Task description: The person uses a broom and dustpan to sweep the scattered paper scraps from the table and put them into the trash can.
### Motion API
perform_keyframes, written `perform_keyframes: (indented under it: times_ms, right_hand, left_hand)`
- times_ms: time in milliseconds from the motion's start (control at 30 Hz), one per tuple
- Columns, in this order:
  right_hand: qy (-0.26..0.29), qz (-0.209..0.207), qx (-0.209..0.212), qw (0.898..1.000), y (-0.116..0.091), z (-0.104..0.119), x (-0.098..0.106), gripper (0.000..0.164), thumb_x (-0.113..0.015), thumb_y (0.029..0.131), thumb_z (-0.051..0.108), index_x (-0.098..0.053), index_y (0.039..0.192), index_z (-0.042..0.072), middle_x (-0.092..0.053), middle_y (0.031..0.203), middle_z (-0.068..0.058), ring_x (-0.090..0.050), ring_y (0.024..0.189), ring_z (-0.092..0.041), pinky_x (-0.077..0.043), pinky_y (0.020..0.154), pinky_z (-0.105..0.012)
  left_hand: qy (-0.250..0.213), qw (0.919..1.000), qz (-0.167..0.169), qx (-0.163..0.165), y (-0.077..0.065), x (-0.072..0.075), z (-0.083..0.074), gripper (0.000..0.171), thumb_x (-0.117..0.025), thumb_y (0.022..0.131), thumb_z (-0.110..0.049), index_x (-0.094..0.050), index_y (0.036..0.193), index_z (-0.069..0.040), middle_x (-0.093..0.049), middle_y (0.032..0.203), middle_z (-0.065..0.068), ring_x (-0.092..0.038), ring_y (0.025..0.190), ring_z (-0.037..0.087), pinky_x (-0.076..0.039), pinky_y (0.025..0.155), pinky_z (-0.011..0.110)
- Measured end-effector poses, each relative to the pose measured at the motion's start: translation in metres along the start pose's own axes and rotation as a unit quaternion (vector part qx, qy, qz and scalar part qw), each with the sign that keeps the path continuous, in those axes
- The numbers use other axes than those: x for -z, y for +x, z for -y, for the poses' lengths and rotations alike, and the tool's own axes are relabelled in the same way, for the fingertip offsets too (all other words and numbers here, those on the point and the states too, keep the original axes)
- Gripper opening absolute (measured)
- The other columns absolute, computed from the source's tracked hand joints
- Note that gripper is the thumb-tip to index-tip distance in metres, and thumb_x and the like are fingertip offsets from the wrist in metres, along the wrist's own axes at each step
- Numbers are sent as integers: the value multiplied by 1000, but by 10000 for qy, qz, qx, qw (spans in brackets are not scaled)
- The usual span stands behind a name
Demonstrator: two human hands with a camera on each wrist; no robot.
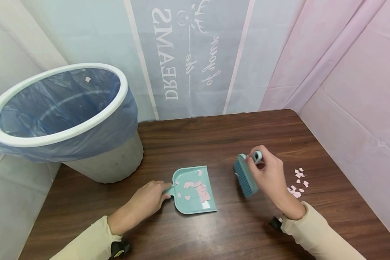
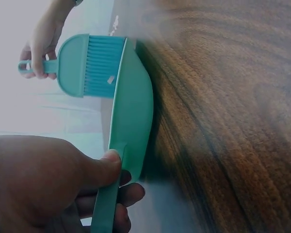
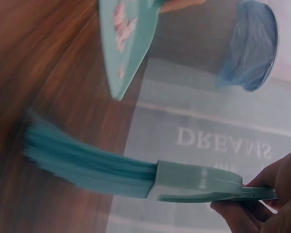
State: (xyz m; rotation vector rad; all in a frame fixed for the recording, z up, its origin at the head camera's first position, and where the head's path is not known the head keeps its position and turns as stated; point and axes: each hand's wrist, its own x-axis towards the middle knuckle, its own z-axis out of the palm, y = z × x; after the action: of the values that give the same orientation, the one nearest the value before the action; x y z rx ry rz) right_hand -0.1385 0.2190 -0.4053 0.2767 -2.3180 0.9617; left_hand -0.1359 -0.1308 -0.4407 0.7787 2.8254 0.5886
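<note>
A teal dustpan (image 1: 185,206) lies on the dark wooden table, its wide edge facing right. Several pink paper scraps (image 1: 201,189) are in it. My left hand (image 1: 149,198) grips its handle, thumb on top in the left wrist view. To the right of the pan, my right hand (image 1: 269,173) holds a teal hand brush (image 1: 246,175) by the handle, bristles downward. One scrap (image 2: 110,79) clings to the bristles in the left wrist view. The bristles (image 3: 87,160) look bent and blurred in the right wrist view.
More paper scraps (image 1: 295,191) lie on the table (image 1: 188,144) right of my right hand. A bin (image 1: 110,162) with a white rim and blue liner stands at the left; one scrap (image 1: 88,79) sticks to its liner. A printed curtain (image 1: 195,54) hangs behind.
</note>
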Motion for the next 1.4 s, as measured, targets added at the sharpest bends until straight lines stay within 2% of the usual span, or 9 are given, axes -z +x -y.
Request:
perform_keyframes:
  times_ms: [167, 267, 467, 567, 767, 933, 1167, 1400]
  right_hand:
    - [-18, -139, -114, 9998, -5, -14, 18, 16, -66, 87, -13, -60, 92, 1, -74, 84, -10, -61, 77, 13, -49, 60, -6]
    - [-133, -133, -213, 9996, -7, -20, 28, 16, -65, 88, -13, -59, 94, 1, -74, 84, -11, -58, 77, 17, -48, 59, -6]
    - [-404, -136, -481, 9979, -9, -29, 43, 13, -66, 90, -11, -59, 96, -1, -74, 86, -14, -55, 77, 22, -45, 61, -3]
    - [-435, -155, -600, 9971, -9, -32, 47, 13, -65, 90, -12, -59, 96, -1, -74, 86, -15, -54, 78, 23, -44, 62, -3]
    - [-410, -144, -697, 9966, -9, -33, 49, 14, -66, 90, -11, -59, 96, -1, -74, 87, -15, -55, 77, 22, -45, 62, -3]
    - [-399, -117, -695, 9967, -8, -32, 48, 13, -66, 90, -10, -59, 95, 0, -74, 86, -15, -56, 77, 22, -46, 62, -3]
    - [-406, -144, -688, 9967, -7, -31, 47, 13, -66, 91, -10, -59, 96, -1, -74, 87, -14, -55, 79, 22, -45, 62, -3]
    - [-392, -116, -696, 9967, -6, -30, 47, 14, -65, 91, -11, -59, 96, -1, -74, 88, -16, -55, 80, 22, -45, 63, -2]
  left_hand:
    - [-67, 10000, -11, 20, -1, 0, 1, 34, -75, 91, -9, -70, 123, 1, -72, 112, 14, -67, 108, 33, -54, 93, 46]
    - [-70, 10000, -38, 25, -1, -1, 2, 34, -75, 92, -9, -70, 124, 1, -72, 113, 14, -67, 109, 32, -54, 94, 47]
    - [-72, 9998, -82, -144, -1, -2, 5, 34, -74, 93, -9, -70, 124, 2, -72, 112, 14, -68, 108, 31, -54, 94, 46]
    - [18, 9993, -109, -364, -2, -3, 7, 32, -73, 94, -10, -68, 124, 2, -71, 110, 12, -67, 103, 29, -55, 92, 44]
    - [285, 9963, -272, -769, -5, -8, 12, 29, -68, 98, -14, -65, 124, -2, -66, 102, 3, -58, 88, 18, -54, 80, 36]
    - [375, 9932, -491, -982, -5, -6, 14, 28, -68, 98, -15, -65, 123, -3, -64, 99, 1, -54, 86, 15, -53, 77, 33]
    - [328, 9927, -566, -1010, -7, 10, 12, 30, -68, 98, -14, -65, 125, -2, -65, 101, 1, -57, 89, 14, -54, 78, 33]
    - [152, 9936, -535, -979, -9, 45, 7, 26, -68, 98, -13, -66, 123, -4, -66, 102, 0, -62, 94, 17, -54, 81, 37]
